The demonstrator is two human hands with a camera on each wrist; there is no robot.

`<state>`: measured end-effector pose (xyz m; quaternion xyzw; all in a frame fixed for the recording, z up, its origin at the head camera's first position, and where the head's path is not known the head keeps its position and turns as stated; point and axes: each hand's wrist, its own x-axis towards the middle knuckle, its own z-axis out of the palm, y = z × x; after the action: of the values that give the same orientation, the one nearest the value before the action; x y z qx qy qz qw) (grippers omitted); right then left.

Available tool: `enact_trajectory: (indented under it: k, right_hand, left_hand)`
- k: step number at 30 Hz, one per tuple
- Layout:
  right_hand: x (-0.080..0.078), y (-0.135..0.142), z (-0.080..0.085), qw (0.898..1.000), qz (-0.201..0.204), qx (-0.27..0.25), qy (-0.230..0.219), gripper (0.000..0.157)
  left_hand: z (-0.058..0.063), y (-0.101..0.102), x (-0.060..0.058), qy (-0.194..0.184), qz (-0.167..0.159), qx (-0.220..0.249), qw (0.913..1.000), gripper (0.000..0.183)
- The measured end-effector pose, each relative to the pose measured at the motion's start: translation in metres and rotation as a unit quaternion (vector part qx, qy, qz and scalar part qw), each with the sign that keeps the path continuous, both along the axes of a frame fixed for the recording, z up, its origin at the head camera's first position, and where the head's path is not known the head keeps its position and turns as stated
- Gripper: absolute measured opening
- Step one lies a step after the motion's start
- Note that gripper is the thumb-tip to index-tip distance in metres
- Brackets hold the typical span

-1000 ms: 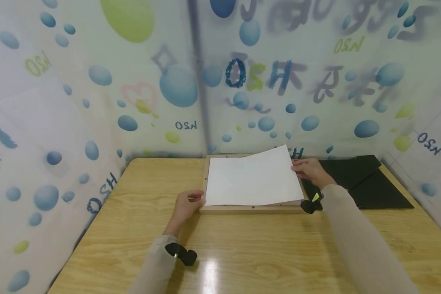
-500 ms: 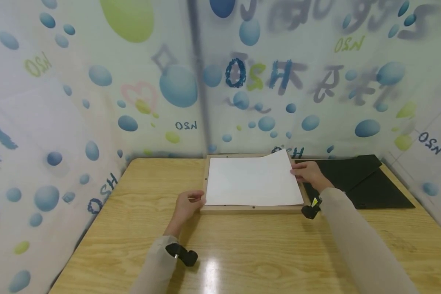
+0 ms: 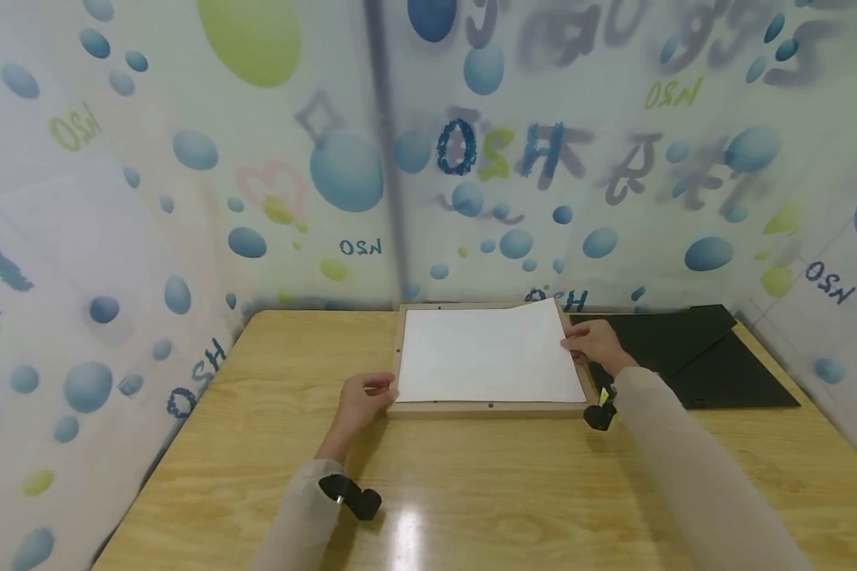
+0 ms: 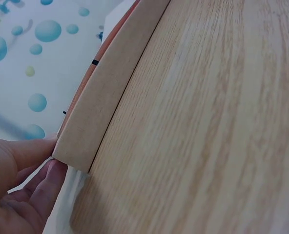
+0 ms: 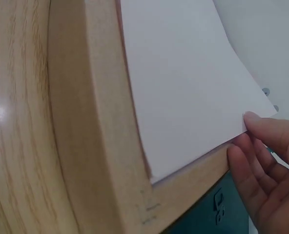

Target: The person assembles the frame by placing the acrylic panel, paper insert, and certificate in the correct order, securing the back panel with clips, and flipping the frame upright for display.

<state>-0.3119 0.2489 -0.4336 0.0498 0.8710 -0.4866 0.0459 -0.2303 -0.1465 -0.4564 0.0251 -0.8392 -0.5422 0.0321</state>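
The white paper sheet (image 3: 489,357) lies over the wooden frame (image 3: 486,410), between the hands, long axis left-to-right. The right hand (image 3: 598,346) pinches its right edge (far corner raised); the left hand (image 3: 363,399) grips the frame's near-left corner.

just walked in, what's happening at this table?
A person's right hand pinches the right edge of a white sheet lying mostly flat on a wooden frame, its far right corner raised. The left hand holds the frame's near left corner. A flat black piece lies to the right on the table.
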Motion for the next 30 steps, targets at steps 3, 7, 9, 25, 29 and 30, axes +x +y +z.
enact_trajectory:
  k: [3, 7, 9, 25, 29, 30]
  right_hand:
    - [-0.0022, -0.0012, -0.0023, 1.000, -0.004, 0.008, 0.005, 0.031]
    - [-0.0045, -0.0017, -0.0043, 1.000, -0.004, 0.020, 0.009, 0.031]
    - [-0.0047, -0.0018, -0.0057, 1.000, -0.004, 0.026, 0.013, 0.032]
    - [-0.0007, -0.0052, -0.0045, 0.987, 0.033, 0.144, 0.071, 0.045]
    - [0.0005, -0.0062, -0.0035, 0.983, 0.051, 0.154, 0.088, 0.043]
    - [0.0022, -0.0060, -0.0024, 0.983, 0.055, 0.152, 0.089, 0.042]
  left_hand:
    - [-0.0006, -0.0007, 0.0001, 0.001, 0.000, 0.001, 1.0000, 0.024]
    - [-0.0027, -0.0008, -0.0001, 0.004, 0.000, 0.007, 1.0000, 0.023]
    - [-0.0033, -0.0006, 0.0001, 0.006, -0.001, 0.011, 0.9999, 0.023]
    - [-0.0015, 0.0024, -0.0014, 0.011, -0.004, 0.018, 0.9998, 0.025]
    - [-0.0039, 0.0017, 0.0002, 0.011, -0.001, 0.026, 0.9996, 0.025]
    - [-0.0046, 0.0018, 0.0004, 0.010, -0.001, 0.030, 0.9995, 0.025]
